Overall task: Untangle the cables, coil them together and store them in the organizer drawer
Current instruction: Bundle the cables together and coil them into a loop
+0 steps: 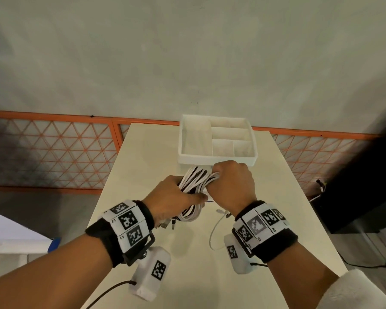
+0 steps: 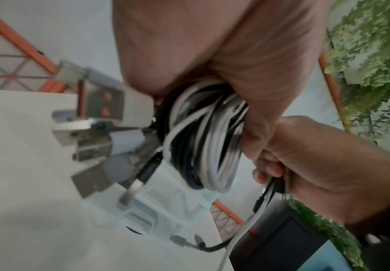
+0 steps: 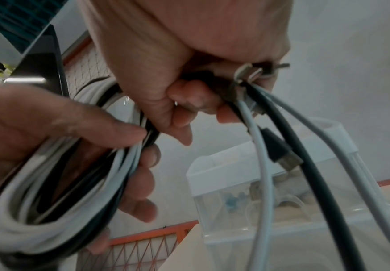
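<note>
A coil of white and black cables hangs above the cream table, just in front of the white organizer drawer. My left hand grips the coil's near side, fingers and thumb wrapped round it. My right hand is fisted on the loose cable ends at the coil's far right. Several USB plugs dangle under the left hand. A white cable tail lies on the table.
The organizer drawer has several open compartments and stands at the table's far edge. An orange lattice fence runs behind the table. A dark cabinet stands at the right. Green foliage shows in the left wrist view.
</note>
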`<move>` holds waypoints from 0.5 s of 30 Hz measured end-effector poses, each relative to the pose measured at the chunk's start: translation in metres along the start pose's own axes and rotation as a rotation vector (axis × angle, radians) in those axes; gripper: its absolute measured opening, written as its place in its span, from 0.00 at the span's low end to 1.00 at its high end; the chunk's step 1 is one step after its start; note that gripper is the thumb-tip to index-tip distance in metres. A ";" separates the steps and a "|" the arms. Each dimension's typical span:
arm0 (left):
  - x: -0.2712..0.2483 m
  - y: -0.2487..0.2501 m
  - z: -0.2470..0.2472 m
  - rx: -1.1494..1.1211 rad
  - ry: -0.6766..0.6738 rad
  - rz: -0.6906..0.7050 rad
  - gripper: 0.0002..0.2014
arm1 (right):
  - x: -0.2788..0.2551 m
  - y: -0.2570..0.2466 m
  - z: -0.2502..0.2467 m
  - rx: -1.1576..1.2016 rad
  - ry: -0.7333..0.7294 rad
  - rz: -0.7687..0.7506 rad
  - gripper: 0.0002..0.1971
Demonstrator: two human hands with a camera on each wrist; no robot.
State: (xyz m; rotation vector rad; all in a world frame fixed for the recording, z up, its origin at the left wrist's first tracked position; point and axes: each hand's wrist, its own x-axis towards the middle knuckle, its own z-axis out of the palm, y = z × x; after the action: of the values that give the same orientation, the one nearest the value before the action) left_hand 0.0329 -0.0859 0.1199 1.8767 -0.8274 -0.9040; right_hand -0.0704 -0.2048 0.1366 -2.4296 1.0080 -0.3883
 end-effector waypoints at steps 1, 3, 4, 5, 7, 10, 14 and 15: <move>0.000 0.001 -0.003 0.001 -0.015 0.007 0.07 | 0.000 0.000 -0.001 0.018 0.007 -0.047 0.07; 0.000 0.002 -0.007 -0.021 0.029 0.029 0.03 | 0.002 0.001 -0.004 0.105 -0.004 -0.167 0.05; 0.000 0.001 -0.008 -0.055 0.082 0.037 0.03 | 0.002 0.001 -0.008 0.160 -0.040 -0.202 0.05; 0.001 0.000 -0.010 -0.114 0.134 0.033 0.03 | 0.004 0.002 -0.013 0.203 -0.087 -0.204 0.06; 0.002 -0.002 -0.012 -0.303 0.201 -0.015 0.04 | 0.010 0.010 -0.021 0.240 -0.147 -0.160 0.09; 0.002 -0.001 -0.014 -0.513 0.225 -0.111 0.04 | 0.013 0.019 -0.018 0.300 -0.154 -0.128 0.18; -0.002 0.008 -0.008 -0.497 0.168 -0.173 0.22 | 0.000 0.007 0.011 0.446 0.078 -0.201 0.17; -0.003 0.009 -0.007 -0.431 0.145 -0.163 0.28 | -0.004 0.002 0.019 0.465 0.153 -0.228 0.15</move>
State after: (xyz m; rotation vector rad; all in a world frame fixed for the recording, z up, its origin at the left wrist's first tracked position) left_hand 0.0357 -0.0843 0.1309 1.6190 -0.3582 -0.9471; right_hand -0.0667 -0.1971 0.1193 -2.1120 0.6108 -0.8009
